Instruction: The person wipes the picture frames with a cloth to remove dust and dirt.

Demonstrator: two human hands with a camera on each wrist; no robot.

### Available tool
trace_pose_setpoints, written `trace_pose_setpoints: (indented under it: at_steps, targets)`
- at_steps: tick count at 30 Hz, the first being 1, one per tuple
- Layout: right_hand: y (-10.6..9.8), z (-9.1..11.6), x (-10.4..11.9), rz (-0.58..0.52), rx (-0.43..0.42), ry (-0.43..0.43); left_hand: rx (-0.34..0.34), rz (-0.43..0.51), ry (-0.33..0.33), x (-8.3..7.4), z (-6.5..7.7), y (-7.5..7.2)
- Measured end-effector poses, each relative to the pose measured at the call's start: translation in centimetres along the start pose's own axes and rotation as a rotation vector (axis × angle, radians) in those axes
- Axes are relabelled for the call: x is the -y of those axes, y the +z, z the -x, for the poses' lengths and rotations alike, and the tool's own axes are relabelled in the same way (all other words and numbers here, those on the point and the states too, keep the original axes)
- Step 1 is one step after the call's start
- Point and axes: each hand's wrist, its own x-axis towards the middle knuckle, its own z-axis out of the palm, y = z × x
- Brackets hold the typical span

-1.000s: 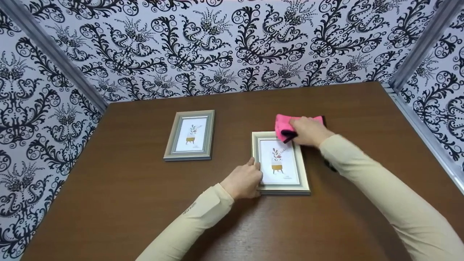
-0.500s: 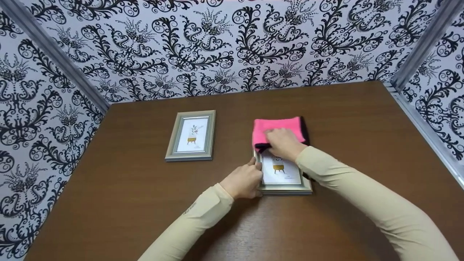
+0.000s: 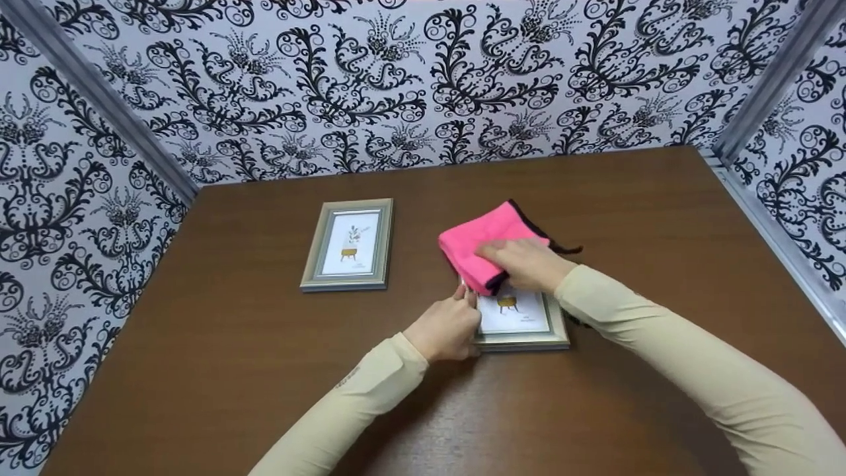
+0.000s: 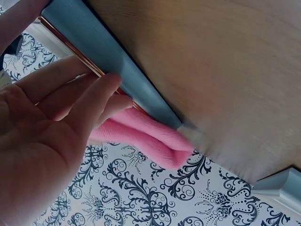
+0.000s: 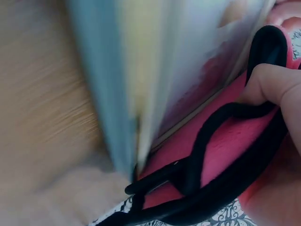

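A picture frame (image 3: 522, 340) with a drawing of a plant in a yellow pot lies on the wooden table. At its lower left edge my left hand (image 3: 446, 328) grips it; in the left wrist view the fingers (image 4: 110, 84) touch the frame's side (image 4: 108, 56). My right hand (image 3: 525, 263) holds a folded pink cloth (image 3: 486, 235) with black trim over the upper part of this frame, hiding it. In the right wrist view, a finger and thumb pinch the cloth (image 5: 221, 155) by its black edging, against the picture's surface.
A second, similar picture frame (image 3: 348, 244) lies to the left on the brown table (image 3: 251, 344). Patterned black-and-white walls (image 3: 410, 86) with grey corner posts (image 3: 770, 76) enclose the table at the back and sides.
The right hand has moved the pink cloth left from the frame's upper right corner, then slightly down at the upper left, turning it. The left hand and both frames stay put.
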Motion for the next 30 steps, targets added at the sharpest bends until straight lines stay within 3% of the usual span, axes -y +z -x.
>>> trace_pose_setpoints:
  at_steps: [4,8,15,20,24,30]
  targets:
    - [-0.2,1.6,-0.8,0.075,-0.034,0.026,0.005,0.012,-0.004,0.1,-0.1,0.1]
    - [-0.6,2.8,-1.2,0.114,-0.021,0.11,0.023,0.002,0.0,0.1,-0.1,0.1]
    - [-0.9,2.2,0.2,0.169,-0.008,0.222,0.029,0.001,0.009,0.0,-0.2,0.3]
    - [-0.3,-0.3,1.7,0.161,-0.069,0.203,0.009,-0.012,0.008,0.1,-0.1,0.4]
    - [0.0,-1.9,2.1,0.081,-0.087,0.142,-0.006,-0.025,0.008,0.1,-0.1,0.6]
    - [0.1,-2.4,1.5,0.007,-0.076,0.051,-0.025,-0.034,0.019,0.1,0.0,0.5]
